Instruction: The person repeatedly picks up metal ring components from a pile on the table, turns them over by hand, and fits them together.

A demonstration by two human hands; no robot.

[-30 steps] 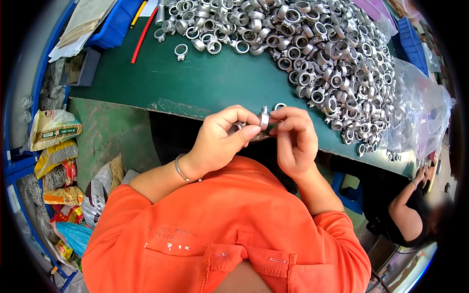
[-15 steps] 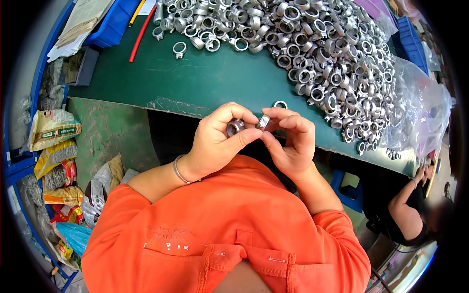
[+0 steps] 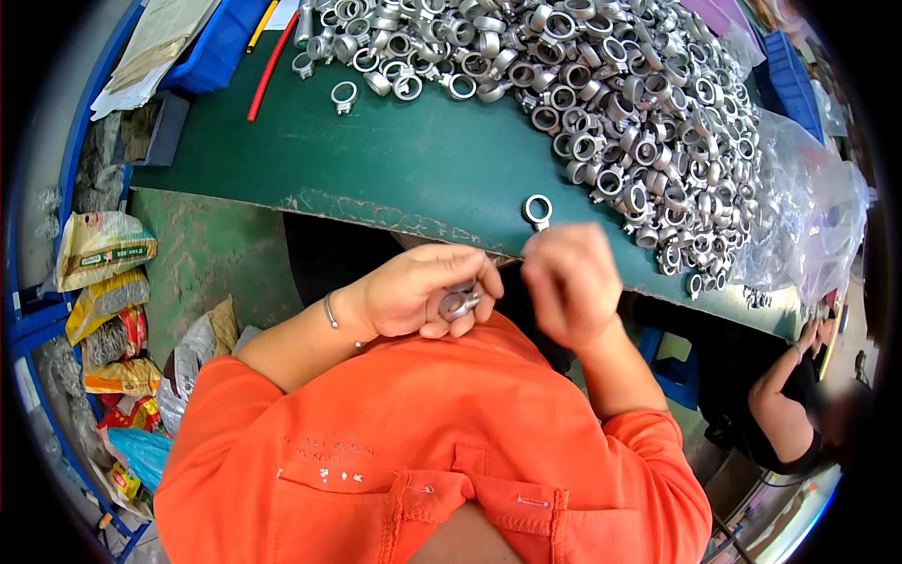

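My left hand is curled with its palm turned up, in front of the table's edge. In its fingers lies a grey metal ring fitting, partly covered; whether a second piece is with it I cannot tell. My right hand, smeared by motion, is at the table's edge with its fingers bent. Just beyond it a single metal ring with a short stem lies on the green table. The right fingertips are too blurred to show whether they hold anything.
A large heap of metal rings covers the far right of the green table. One loose ring and a red stick lie farther left. Clear plastic bags hang at the right, near a co-worker's arm.
My hands have parted. The left has dropped lower and turned palm up with the ring fitting; the right has turned over beside the table edge, uncovering the ring there.
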